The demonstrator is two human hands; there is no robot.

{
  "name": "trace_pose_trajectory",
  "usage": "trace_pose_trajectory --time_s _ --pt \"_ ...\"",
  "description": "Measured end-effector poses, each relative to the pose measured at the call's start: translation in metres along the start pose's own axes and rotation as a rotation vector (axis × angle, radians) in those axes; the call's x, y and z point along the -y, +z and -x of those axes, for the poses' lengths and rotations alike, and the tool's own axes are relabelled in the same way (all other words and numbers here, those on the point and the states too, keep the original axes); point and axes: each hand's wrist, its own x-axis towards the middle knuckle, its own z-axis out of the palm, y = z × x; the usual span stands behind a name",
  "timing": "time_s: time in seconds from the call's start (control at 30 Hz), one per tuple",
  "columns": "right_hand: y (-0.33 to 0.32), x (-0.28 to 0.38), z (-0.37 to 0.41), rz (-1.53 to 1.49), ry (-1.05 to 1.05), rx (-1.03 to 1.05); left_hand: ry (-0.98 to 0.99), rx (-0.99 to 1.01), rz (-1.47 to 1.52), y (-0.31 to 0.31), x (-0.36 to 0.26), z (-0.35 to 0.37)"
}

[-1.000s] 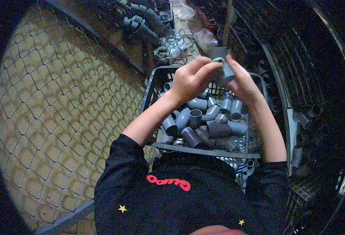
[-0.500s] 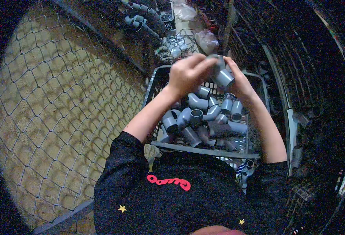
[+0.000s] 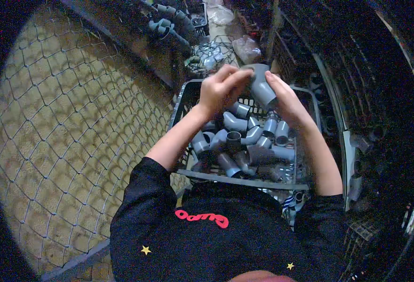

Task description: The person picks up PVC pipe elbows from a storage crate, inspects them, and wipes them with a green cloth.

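Observation:
My right hand [image 3: 288, 99] is wrapped round a grey plastic pipe elbow [image 3: 263, 86], its thumb lying along the fitting's side. My left hand [image 3: 220, 90] is closed, with its fingertips up against the elbow's upper left end. Whatever those fingers pinch, if anything, is hidden. Below both hands stands a dark plastic crate [image 3: 244, 180] with slotted walls. Inside it lie several more grey pipe elbows [image 3: 235, 122] in a loose heap, pointing in different directions.
A chain-link fence [image 3: 66, 141] runs along the left. Dark racks [image 3: 353, 84] line the right side, with grey fittings [image 3: 356, 185] beside them. More grey fittings [image 3: 167, 26] and clear plastic bags [image 3: 247, 49] lie beyond the crate.
The elbow has turned in my right hand and shows more of its side. My left hand, blurred before, has drawn back slightly to the left, uncovering the fitting.

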Motion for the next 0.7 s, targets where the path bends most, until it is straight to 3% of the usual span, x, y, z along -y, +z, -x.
trace_pose_trajectory --time_s 0.13,0.2,0.23,0.27,0.33,0.43,0.5,0.57,0.7 --pt "-0.010 -0.012 -0.011 -0.068 -0.067 -0.061 0.189 0.208 0.108 0.003 -0.019 0.006" --pt "-0.016 -0.031 -0.019 0.171 -0.069 -0.126 0.357 0.259 0.018 -0.004 -0.014 0.002" --pt "-0.005 -0.023 -0.015 0.288 -0.068 -0.158 0.368 0.188 -0.029 -0.003 -0.006 0.004" --pt "-0.006 -0.002 -0.003 0.289 -0.035 -0.014 0.266 0.160 -0.017 -0.003 -0.001 0.005" --pt "-0.014 -0.002 -0.007 0.189 0.033 0.007 0.063 0.058 -0.023 0.002 0.002 0.005" --pt "-0.016 -0.003 -0.008 0.062 -0.020 -0.016 0.042 0.096 -0.080 0.001 -0.003 0.005" --pt "-0.017 -0.012 -0.013 0.096 -0.068 -0.061 0.186 0.185 0.043 0.004 -0.012 0.005" --pt "-0.018 -0.020 -0.015 0.209 -0.081 -0.129 0.334 0.219 -0.057 0.000 -0.020 0.000" --pt "-0.015 -0.010 -0.011 0.174 -0.103 -0.087 0.047 0.115 -0.065 0.004 0.000 0.002"
